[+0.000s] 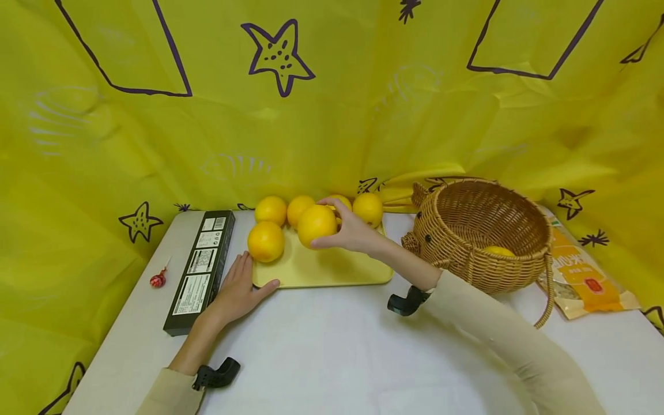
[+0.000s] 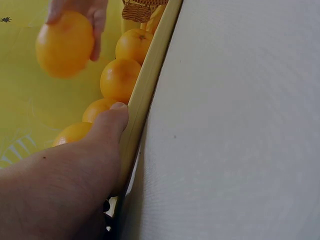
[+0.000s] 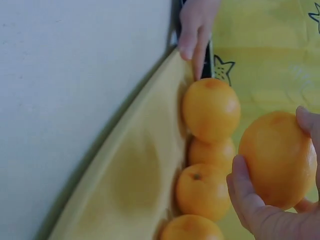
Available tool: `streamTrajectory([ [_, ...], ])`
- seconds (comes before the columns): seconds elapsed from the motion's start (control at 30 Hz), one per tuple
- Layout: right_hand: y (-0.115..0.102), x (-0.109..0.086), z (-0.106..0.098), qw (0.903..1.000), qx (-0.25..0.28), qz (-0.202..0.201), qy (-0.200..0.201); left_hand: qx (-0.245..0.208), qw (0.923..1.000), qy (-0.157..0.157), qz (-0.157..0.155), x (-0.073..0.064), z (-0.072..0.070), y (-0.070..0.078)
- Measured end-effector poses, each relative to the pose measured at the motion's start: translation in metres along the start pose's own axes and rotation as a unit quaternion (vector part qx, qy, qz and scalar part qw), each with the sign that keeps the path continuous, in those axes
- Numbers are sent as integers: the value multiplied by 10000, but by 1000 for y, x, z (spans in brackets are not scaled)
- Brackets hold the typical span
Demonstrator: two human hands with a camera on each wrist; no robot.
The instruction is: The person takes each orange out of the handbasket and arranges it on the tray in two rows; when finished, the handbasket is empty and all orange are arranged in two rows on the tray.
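Observation:
My right hand grips an orange between thumb and fingers, raised above the yellow tray; the right wrist view shows the fingers curled round this orange. Several other oranges sit on the tray, most along its back edge, and one orange nearer the front left. My left hand rests at the tray's front left corner with fingers extended, its thumb on the rim in the left wrist view.
A woven basket with an animal face stands right of the tray, an orange inside. Behind it lies an orange-and-white food packet. Left are a long black box and a red-wrapped lollipop. A yellow cloth hangs behind.

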State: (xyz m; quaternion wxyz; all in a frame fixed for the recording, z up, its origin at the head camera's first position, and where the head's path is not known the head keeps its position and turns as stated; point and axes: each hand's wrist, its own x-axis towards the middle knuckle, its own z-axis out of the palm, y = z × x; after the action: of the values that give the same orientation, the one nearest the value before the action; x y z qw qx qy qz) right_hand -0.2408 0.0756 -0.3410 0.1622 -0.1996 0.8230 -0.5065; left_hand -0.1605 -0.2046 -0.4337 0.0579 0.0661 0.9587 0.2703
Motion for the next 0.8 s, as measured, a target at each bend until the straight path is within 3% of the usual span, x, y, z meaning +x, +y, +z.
streamTrajectory([
  [0.23,18,19,16,9995,-212,240,-53,23,10000,11,2,0,1,-1],
  [0.8,30,41,35,9981,-524,66,-320,75,9999,-63,-57,0,0,0],
])
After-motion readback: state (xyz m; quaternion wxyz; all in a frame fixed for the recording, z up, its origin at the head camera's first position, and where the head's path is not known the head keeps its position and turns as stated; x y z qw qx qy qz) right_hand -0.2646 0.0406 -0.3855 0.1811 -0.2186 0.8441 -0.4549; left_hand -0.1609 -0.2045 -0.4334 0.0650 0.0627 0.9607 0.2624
